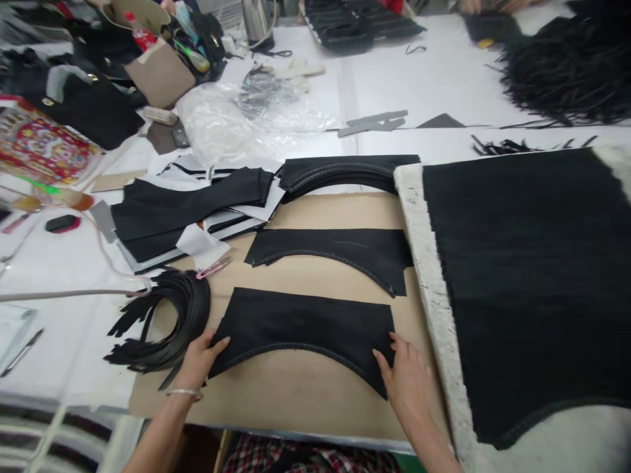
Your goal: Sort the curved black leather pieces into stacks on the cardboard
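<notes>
A black curved panel (305, 322), cloth or leather, lies before me with its stitched, arched edge toward me. My left hand (198, 358) grips its left end, thumb on top and the other fingers partly hidden. At the right end, the thumb and fingers of my right hand (407, 371) pinch the edge. Just beyond lies a second black panel (330, 246) of similar shape. Farther back is a stack of arched black panels (350, 169). Beside my left hand sits a coil of black strips (190, 309).
Pink thread snips (214, 267) lie near a pile of black and white cut pieces (182, 217). A raised white board (438, 302) bearing a large black sheet (522, 276) borders the right side. Clear plastic bags (221, 121) and a black fringe heap (566, 69) are farther back.
</notes>
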`<action>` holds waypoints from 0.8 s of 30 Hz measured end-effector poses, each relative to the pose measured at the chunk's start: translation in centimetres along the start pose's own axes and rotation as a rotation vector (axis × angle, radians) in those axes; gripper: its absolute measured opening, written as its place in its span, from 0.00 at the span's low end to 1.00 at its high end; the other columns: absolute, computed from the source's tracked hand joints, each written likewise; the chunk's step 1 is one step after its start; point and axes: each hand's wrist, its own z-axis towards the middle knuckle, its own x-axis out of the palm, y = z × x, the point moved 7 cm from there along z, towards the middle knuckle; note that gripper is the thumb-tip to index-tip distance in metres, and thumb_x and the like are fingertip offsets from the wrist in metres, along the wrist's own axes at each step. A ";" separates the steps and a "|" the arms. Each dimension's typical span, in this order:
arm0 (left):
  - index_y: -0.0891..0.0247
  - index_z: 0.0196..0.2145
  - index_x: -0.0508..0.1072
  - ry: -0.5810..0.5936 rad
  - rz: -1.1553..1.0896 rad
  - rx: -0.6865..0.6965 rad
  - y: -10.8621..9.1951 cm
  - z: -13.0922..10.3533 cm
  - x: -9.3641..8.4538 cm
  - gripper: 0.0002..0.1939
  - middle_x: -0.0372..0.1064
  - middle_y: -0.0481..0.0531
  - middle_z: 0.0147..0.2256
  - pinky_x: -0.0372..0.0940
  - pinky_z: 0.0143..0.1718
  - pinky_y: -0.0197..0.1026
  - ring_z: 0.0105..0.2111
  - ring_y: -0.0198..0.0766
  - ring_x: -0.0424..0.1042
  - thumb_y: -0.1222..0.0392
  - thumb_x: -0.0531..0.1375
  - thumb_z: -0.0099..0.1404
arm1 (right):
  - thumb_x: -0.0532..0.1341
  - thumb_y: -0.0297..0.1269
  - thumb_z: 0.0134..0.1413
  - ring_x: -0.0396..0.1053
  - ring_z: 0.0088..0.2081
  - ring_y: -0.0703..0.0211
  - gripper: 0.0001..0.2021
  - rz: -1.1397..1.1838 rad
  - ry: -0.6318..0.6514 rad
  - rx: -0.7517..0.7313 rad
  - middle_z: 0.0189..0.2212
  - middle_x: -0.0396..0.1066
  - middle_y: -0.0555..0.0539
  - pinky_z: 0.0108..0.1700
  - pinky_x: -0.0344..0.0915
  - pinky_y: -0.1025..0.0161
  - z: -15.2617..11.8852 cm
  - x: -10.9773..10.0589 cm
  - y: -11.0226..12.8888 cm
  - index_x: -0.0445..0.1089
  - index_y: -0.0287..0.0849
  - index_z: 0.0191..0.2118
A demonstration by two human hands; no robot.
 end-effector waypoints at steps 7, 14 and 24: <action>0.65 0.32 0.77 0.005 -0.050 0.063 -0.2 -0.4 0.1 0.21 0.77 0.53 0.33 0.67 0.45 0.45 0.36 0.45 0.74 0.49 0.70 0.42 | 0.52 0.52 0.53 0.69 0.35 0.47 0.17 0.152 0.167 0.139 0.31 0.70 0.43 0.33 0.61 0.55 0.4 2.6 -1.6 0.65 0.43 0.37; 0.64 0.30 0.76 0.013 -0.073 0.095 -0.1 -0.3 -0.2 0.16 0.76 0.52 0.32 0.67 0.42 0.43 0.35 0.44 0.73 0.52 0.69 0.46 | 0.53 0.60 0.47 0.70 0.31 0.48 0.20 0.334 0.262 0.229 0.27 0.71 0.46 0.31 0.62 0.57 -0.4 2.6 -2.4 0.64 0.47 0.32; 0.63 0.26 0.74 0.008 -0.085 0.067 -0.3 0.6 0.6 0.11 0.74 0.51 0.28 0.66 0.37 0.40 0.35 0.44 0.72 0.56 0.68 0.45 | 0.54 0.66 0.41 0.72 0.30 0.47 0.28 0.410 0.392 0.346 0.27 0.73 0.48 0.33 0.65 0.56 -0.7 2.5 -4.9 0.67 0.49 0.41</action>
